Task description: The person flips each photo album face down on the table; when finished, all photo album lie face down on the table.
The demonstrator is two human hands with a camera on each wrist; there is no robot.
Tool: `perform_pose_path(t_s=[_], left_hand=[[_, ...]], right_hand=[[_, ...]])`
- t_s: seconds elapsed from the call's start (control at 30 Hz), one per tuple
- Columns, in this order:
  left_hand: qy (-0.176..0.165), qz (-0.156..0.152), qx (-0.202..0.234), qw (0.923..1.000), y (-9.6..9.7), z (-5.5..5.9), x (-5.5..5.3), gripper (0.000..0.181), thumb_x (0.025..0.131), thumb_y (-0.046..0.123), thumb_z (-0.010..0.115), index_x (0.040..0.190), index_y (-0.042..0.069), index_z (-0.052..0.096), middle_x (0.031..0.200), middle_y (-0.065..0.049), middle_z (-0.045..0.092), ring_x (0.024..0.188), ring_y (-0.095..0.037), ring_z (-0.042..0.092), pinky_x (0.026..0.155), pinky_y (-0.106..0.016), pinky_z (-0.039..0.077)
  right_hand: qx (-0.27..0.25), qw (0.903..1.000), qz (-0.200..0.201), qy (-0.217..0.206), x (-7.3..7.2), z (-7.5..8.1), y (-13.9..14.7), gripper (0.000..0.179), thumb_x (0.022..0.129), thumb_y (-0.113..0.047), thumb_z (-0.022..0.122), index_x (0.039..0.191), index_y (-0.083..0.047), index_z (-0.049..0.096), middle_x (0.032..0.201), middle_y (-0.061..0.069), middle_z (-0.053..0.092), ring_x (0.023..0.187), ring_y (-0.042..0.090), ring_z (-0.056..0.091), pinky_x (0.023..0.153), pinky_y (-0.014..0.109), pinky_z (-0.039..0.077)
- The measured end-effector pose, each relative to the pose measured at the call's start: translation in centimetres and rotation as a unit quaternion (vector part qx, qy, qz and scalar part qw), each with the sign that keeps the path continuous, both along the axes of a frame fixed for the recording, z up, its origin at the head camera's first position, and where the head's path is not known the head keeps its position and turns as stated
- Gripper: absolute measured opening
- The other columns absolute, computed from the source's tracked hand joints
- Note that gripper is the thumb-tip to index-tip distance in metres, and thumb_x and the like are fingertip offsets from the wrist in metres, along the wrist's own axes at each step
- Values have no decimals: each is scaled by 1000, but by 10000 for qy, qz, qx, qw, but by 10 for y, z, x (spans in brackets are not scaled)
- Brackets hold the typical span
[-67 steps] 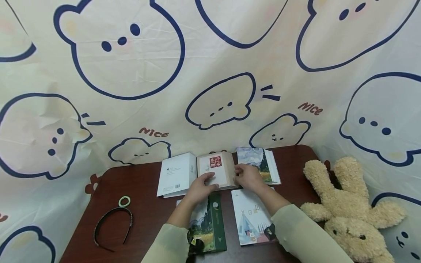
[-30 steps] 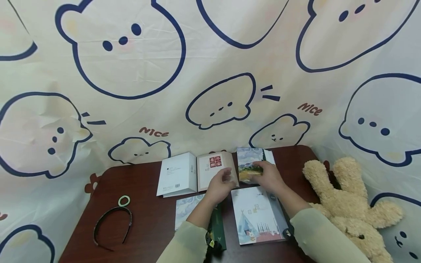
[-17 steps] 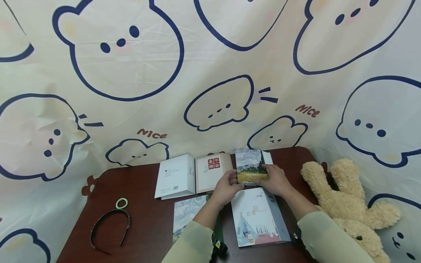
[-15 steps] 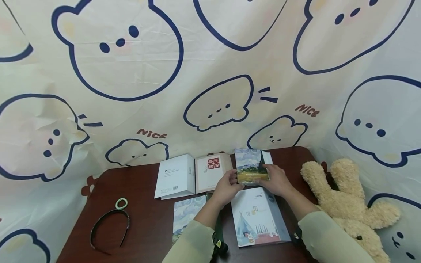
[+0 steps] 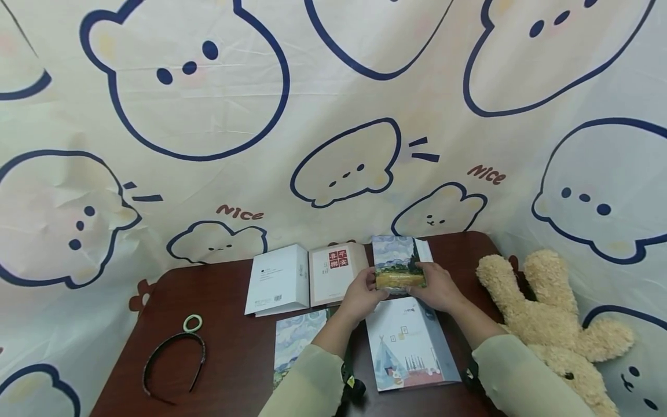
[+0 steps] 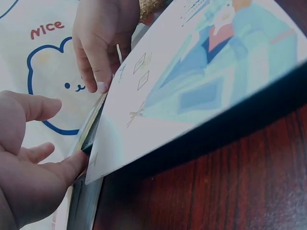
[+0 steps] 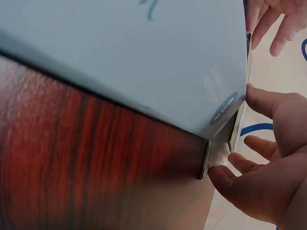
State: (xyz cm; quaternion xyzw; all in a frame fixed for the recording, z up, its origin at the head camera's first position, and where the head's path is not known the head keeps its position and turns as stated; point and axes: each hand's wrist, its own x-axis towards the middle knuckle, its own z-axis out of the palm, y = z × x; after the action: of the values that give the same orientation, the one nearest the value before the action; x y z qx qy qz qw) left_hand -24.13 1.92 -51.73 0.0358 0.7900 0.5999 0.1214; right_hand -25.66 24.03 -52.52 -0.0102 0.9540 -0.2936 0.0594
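A book with a landscape painting on its cover [image 5: 395, 255] lies at the table's back, with a white strip showing along its right side. My left hand [image 5: 359, 295] is at its lower left corner, fingers loosely bent and touching the edge. On the lower right side, my right hand [image 5: 436, 285] touches it with spread fingers and thumb. Left of it sits a beige book with a red stamp [image 5: 339, 278]. In front stands a thick white book with a tent drawing [image 5: 403, 347]. In the right wrist view, my right hand's fingers [image 7: 240, 165] meet book edges.
A white book [image 5: 278, 281] lies at the back left. Another painting-covered book [image 5: 297, 341] is partly hidden by my left sleeve. A black headband [image 5: 174, 341] and a pale green ring [image 5: 193, 322] lie left. A plush toy [image 5: 552, 324] lies at the right, before a printed cloth [image 5: 333, 87].
Both hands have moved right from the red-stamp book to the painting-covered book. Its right side has shifted slightly left. In the last half second the hands barely move.
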Motion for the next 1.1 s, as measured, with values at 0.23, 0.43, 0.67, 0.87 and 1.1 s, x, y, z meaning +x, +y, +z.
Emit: perform_pose_path(t_s=[0.23, 0.43, 0.67, 0.87, 1.1], left_hand=[[-73, 78, 55, 9999, 3, 1, -1, 68, 93, 10, 72, 154, 3, 44, 145, -21, 54, 128, -32, 60, 92, -40, 58], [-223, 191, 195, 9994, 2, 3, 1, 66, 94, 12, 73, 153, 4, 46, 145, -20, 55, 129, -33, 60, 95, -43, 57], [-352, 262, 324, 9985, -1, 3, 1, 64, 92, 15, 74, 151, 6, 49, 142, -18, 58, 126, -32, 62, 98, -46, 56], [-415, 267, 474, 9977, -4, 3, 2, 63, 92, 16, 74, 150, 6, 51, 141, -17, 59, 125, -31, 63, 100, -47, 54], [-386, 214, 633, 9970, -9, 4, 2, 60, 95, 16, 72, 150, 6, 51, 142, -18, 58, 125, -32, 62, 102, -48, 53]], right_hand=[[4, 10000, -3, -13, -2, -2, -1, 74, 94, -33, 74, 153, 2, 44, 156, 30, 39, 142, 52, 36, 111, 67, 37], [9, 10000, -46, -24, -3, -2, -1, 71, 95, -32, 74, 151, 2, 47, 155, 30, 42, 141, 50, 39, 111, 66, 38], [-189, 9997, -87, -162, -3, -2, -1, 71, 94, -32, 75, 151, 1, 47, 155, 30, 41, 142, 50, 39, 112, 66, 36], [-382, 9990, -134, -212, -4, -3, -2, 70, 94, -31, 75, 151, -1, 48, 156, 29, 39, 143, 50, 39, 113, 66, 35], [-654, 9971, -236, -301, -3, -4, -1, 71, 94, -32, 76, 152, -4, 48, 159, 28, 37, 144, 50, 37, 113, 67, 34]])
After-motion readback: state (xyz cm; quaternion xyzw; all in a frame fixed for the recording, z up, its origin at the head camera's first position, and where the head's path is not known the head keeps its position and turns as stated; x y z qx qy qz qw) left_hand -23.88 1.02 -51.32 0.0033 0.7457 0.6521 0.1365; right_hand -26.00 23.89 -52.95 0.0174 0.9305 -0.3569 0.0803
